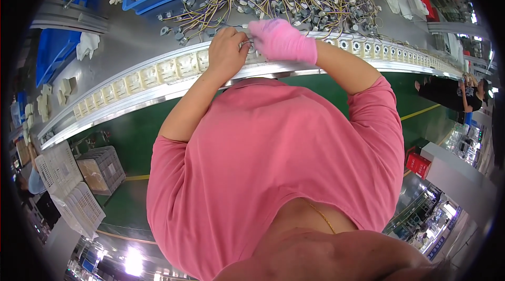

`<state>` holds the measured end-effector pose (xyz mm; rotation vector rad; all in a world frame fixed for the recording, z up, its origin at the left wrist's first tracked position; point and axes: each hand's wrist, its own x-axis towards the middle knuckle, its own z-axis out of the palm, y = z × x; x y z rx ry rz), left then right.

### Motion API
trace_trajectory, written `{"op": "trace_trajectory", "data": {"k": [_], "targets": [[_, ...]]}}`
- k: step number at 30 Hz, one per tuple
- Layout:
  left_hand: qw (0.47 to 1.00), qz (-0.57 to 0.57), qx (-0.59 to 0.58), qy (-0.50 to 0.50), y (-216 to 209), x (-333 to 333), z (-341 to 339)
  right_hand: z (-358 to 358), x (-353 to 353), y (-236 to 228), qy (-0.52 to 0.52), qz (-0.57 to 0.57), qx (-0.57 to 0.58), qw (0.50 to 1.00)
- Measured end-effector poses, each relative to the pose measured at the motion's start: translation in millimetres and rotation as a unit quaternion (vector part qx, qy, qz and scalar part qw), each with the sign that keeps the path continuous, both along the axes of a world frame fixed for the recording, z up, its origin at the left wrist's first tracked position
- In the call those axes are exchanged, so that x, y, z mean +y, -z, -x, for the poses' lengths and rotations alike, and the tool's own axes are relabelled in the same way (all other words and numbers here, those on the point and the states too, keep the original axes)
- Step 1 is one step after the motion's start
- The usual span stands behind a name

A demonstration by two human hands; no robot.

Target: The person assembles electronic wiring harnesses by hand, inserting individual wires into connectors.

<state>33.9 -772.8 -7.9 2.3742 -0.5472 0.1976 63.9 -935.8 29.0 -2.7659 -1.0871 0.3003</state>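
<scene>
My bare left hand (227, 53) bends over a long row of white plastic housings (164, 71) set in a metal rail. Its thumb and fingers close around a small grey part with a thin wire (247, 43). My right hand (282, 42), in a pink glove, meets it from the right with its fingers drawn together; what they grip is hidden. Housings to the right of the glove have dark round centres (368, 48), while those left of my bare hand look plain. Just beyond my hands lies a heap of wired grey parts with white connectors (294, 2).
A blue tray (158, 0) full of similar wired parts stands behind the heap. Another blue bin (54, 52) and loose white pieces (64, 90) lie on the left. Plastic crates (100, 169) stand on the floor at left. Another person (456, 94) is at the far right.
</scene>
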Motion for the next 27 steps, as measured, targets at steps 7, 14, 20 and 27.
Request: {"op": "trace_trajectory", "data": {"k": [7, 14, 20, 27], "targets": [[0.999, 0.013, 0.003, -0.031, 3.3, -2.3, 2.3, 8.2, 10.9, -27.1, -0.109, 0.131, -0.079, 0.982], [0.998, 0.015, 0.003, -0.061, 1.5, -8.0, 2.1, -6.9, 4.3, -17.4, -0.143, 0.067, -0.044, 0.987], [0.999, 0.012, -0.021, -0.037, 8.2, -4.0, 4.4, -5.4, -0.3, -23.0, -0.094, 0.062, -0.062, 0.992], [1.0, 0.013, -0.027, -0.009, -0.7, -4.0, 3.1, -9.9, 4.2, -11.7, -0.079, 0.076, -0.034, 0.993]]}}
